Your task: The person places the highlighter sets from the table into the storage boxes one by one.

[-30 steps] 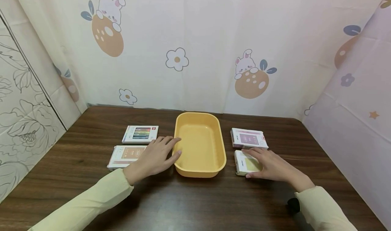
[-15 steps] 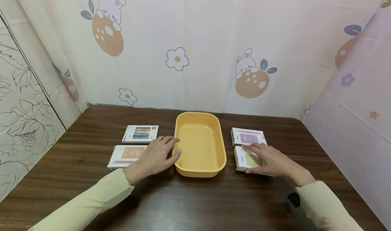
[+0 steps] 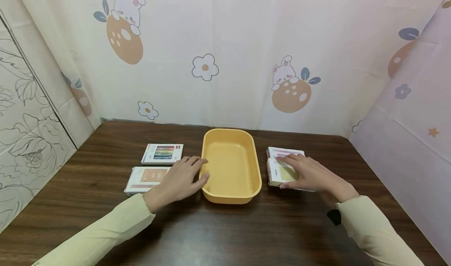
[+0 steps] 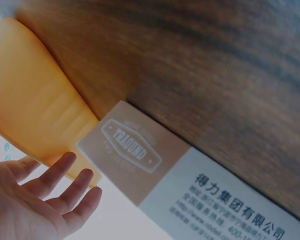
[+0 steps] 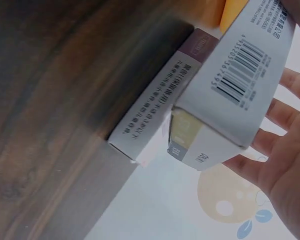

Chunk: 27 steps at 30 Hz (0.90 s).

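My right hand (image 3: 311, 174) grips a white box with a yellow-green label (image 3: 288, 173) between thumb and fingers. In the right wrist view that white box (image 5: 230, 85) is tilted and raised off the table, overlapping a white box with a purple label (image 5: 155, 97). The head view shows the purple-labelled box (image 3: 278, 151) lying just behind it, partly covered. At the left rim of a yellow plastic tray (image 3: 230, 200), my left hand (image 3: 176, 183) rests with loosely bent, spread fingers. Beneath its wrist side lies a white box with an orange-brown label (image 3: 153, 175), partly hidden.
Behind the orange-brown-labelled box lies a flat white box with a window showing coloured sticks (image 3: 163, 153). The dark wood table (image 3: 218, 234) ends at a patterned curtain (image 3: 239, 94) at the back.
My right hand has lifted the yellow-green-labelled box and moved it away from me and slightly left, so it now overlaps the purple-labelled box. My left hand has stayed put.
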Motion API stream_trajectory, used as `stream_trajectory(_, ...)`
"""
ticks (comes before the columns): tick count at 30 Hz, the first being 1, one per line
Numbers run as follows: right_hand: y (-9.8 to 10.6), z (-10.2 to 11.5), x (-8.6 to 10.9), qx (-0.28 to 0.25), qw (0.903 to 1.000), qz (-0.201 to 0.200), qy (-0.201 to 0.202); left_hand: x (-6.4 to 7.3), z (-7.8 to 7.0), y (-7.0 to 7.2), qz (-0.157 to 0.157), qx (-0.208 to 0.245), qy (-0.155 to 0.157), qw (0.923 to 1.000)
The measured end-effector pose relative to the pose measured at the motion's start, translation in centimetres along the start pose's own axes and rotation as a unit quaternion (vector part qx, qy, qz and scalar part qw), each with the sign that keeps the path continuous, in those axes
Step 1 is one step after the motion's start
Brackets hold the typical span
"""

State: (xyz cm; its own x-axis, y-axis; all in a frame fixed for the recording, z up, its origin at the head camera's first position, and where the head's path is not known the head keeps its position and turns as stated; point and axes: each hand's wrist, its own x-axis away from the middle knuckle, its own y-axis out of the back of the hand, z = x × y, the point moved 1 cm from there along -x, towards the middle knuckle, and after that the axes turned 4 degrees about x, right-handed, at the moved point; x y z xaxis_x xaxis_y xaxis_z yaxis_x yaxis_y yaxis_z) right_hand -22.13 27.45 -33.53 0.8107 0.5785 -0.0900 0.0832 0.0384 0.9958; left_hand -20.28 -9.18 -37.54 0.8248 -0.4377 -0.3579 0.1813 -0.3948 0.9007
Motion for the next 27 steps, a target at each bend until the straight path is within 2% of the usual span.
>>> stream_trajectory(15,1.7,-0.2,-2.8,0.017,0.9996,0.015,-0.013,0.0,-0.1,0.0,0.011,0.002,0.009,0.9999)
stream_trajectory(27,2.9,-0.2,-5.3,0.02,0.9997,0.002,0.01,-0.1,0.0,0.1,0.01,0.006,0.003,0.9999)
